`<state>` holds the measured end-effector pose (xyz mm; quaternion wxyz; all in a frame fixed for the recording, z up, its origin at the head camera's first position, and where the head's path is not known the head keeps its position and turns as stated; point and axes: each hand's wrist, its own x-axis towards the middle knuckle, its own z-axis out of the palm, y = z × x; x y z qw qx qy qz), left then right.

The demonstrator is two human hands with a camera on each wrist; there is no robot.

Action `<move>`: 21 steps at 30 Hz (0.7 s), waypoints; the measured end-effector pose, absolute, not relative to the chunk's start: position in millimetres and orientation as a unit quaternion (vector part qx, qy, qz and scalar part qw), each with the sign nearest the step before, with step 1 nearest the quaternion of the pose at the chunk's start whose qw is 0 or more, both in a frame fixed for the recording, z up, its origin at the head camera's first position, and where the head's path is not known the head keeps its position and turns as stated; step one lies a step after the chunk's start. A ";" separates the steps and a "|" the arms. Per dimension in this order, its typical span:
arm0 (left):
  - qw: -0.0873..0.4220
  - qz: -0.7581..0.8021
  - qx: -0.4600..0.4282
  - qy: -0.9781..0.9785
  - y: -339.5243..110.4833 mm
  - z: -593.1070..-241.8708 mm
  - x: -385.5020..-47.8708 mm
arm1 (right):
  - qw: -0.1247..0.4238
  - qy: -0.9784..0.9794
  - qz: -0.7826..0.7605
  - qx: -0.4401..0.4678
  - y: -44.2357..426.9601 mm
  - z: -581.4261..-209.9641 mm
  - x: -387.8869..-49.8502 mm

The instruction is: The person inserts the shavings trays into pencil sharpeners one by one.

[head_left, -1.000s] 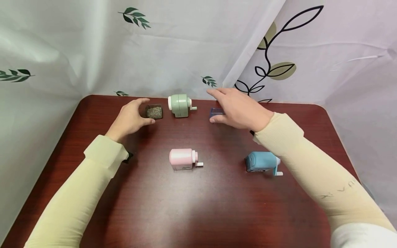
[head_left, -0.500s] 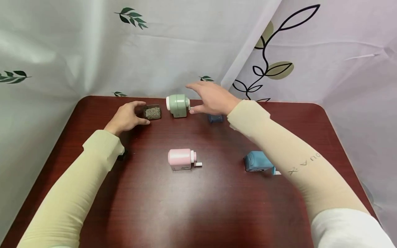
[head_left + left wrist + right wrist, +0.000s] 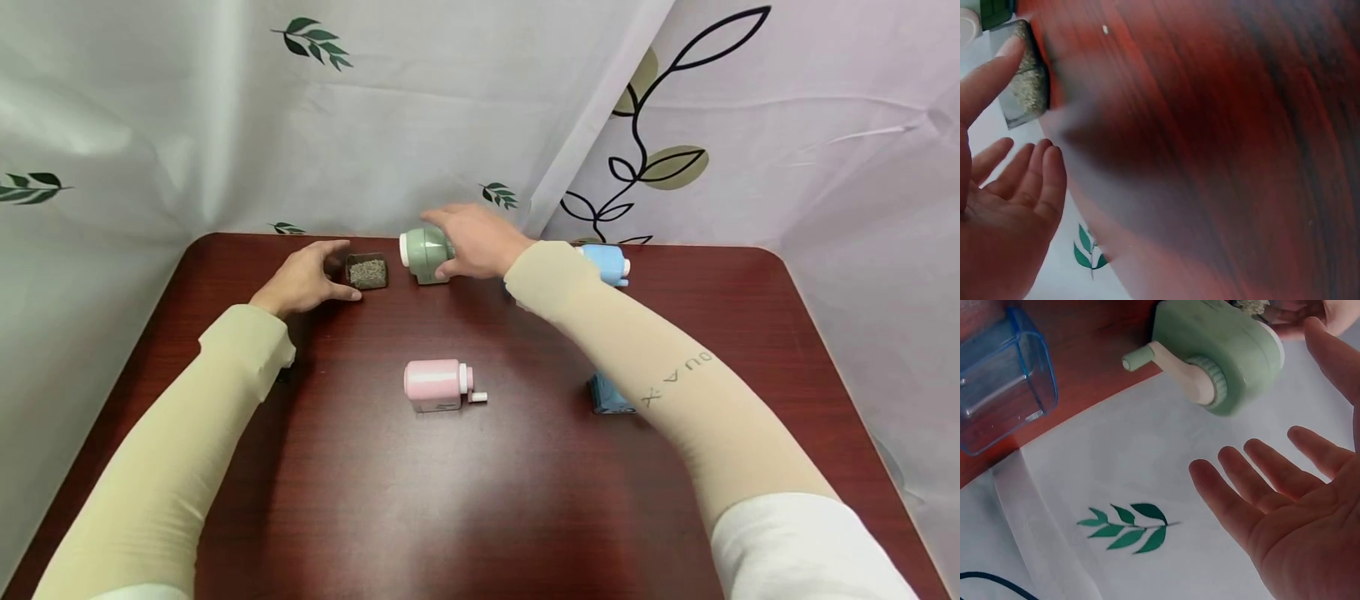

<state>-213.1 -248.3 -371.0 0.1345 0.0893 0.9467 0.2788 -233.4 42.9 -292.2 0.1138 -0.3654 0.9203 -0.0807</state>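
Observation:
My left hand (image 3: 303,279) is at the left side of a small clear box of pencil shavings (image 3: 367,272), thumb and fingers spread and not gripping it. Beside that box stands a green crank pencil sharpener (image 3: 426,254), whose white crank with a green knob shows in the right wrist view. My right hand (image 3: 480,242) hovers at the sharpener's right side, covering the crank in the head view. Its fingers are spread, and the right wrist view shows a gap between them and the green body. A transparent blue box (image 3: 1010,381) lies nearby, mostly hidden by my right sleeve in the head view.
A pink crank sharpener (image 3: 433,383) stands mid-table. Farther right, a teal-blue sharpener (image 3: 611,396) is partly behind my right forearm. A light blue sharpener (image 3: 602,260) stands near the back edge. Behind the table (image 3: 420,500) hangs a white curtain (image 3: 412,125) with leaf prints.
My right hand has moved left from above the blue box to the green sharpener, uncovering the light blue sharpener. My left hand has stayed by the shavings box.

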 end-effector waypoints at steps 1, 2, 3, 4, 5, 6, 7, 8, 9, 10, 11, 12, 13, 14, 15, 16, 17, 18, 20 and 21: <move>0.135 0.278 0.091 0.947 -248.4 -371.7 -214.0 | 0.116 0.920 -0.079 -0.366 41.4 -293.6 -234.3; 0.135 0.280 0.091 0.946 -248.6 -372.6 -214.7 | 0.117 0.920 -0.079 -0.365 40.0 -295.1 -234.7; 0.136 0.280 0.093 0.946 -248.8 -373.7 -215.3 | 0.117 0.921 -0.078 -0.364 38.7 -296.9 -235.5; 0.135 0.282 0.095 0.945 -248.9 -374.8 -215.7 | 0.118 0.921 -0.080 -0.363 37.6 -298.5 -236.2; 0.134 0.284 0.096 0.944 -249.1 -376.1 -216.2 | 0.118 0.921 -0.080 -0.362 36.6 -299.9 -236.7; 0.131 0.287 0.097 0.944 -249.0 -377.3 -216.4 | 0.116 0.922 -0.081 -0.361 35.9 -301.2 -237.3; 0.129 0.291 0.097 0.943 -249.8 -378.7 -216.7 | 0.116 0.922 -0.082 -0.360 34.6 -302.6 -238.1; 0.129 0.298 0.095 0.941 -250.5 -379.9 -217.0 | 0.114 0.922 -0.082 -0.360 33.5 -303.9 -238.9; 0.127 0.304 0.094 0.940 -251.2 -380.9 -217.3 | 0.113 0.922 -0.084 -0.360 32.5 -304.9 -239.9; 0.125 0.309 0.093 0.938 -251.7 -381.7 -217.6 | 0.111 0.922 -0.086 -0.361 31.7 -305.6 -240.8; 0.125 0.314 0.090 0.937 -252.3 -382.6 -218.0 | 0.110 0.921 -0.088 -0.362 30.9 -306.0 -241.7; 0.124 0.318 0.088 0.936 -252.7 -383.2 -218.3 | 0.109 0.921 -0.090 -0.363 29.8 -306.7 -242.9; 0.123 0.321 0.087 0.935 -253.1 -384.0 -218.7 | 0.110 0.921 -0.091 -0.363 28.9 -307.2 -244.1; 0.123 0.324 0.086 0.934 -253.3 -384.7 -219.0 | 0.110 0.921 -0.091 -0.363 27.8 -307.6 -245.3; 0.121 0.324 0.086 0.934 -253.3 -385.3 -219.2 | 0.112 0.921 -0.089 -0.362 26.6 -307.9 -246.2; 0.121 0.326 0.086 0.934 -253.1 -385.7 -219.3 | 0.113 0.922 -0.087 -0.360 25.4 -308.0 -247.1; 0.121 0.328 0.085 0.933 -253.0 -386.1 -218.8 | 0.114 0.923 -0.086 -0.358 24.0 -308.0 -247.5; 0.120 0.330 0.083 0.933 -252.9 -386.3 -218.3 | 0.116 0.924 -0.083 -0.356 22.6 -308.2 -248.1; 0.119 0.334 0.080 0.932 -252.4 -386.8 -217.3 | 0.118 0.925 -0.078 -0.354 20.7 -308.0 -248.6; 0.118 0.336 0.078 0.931 -252.0 -387.0 -216.9 | 0.119 0.925 -0.076 -0.353 20.2 -308.0 -248.7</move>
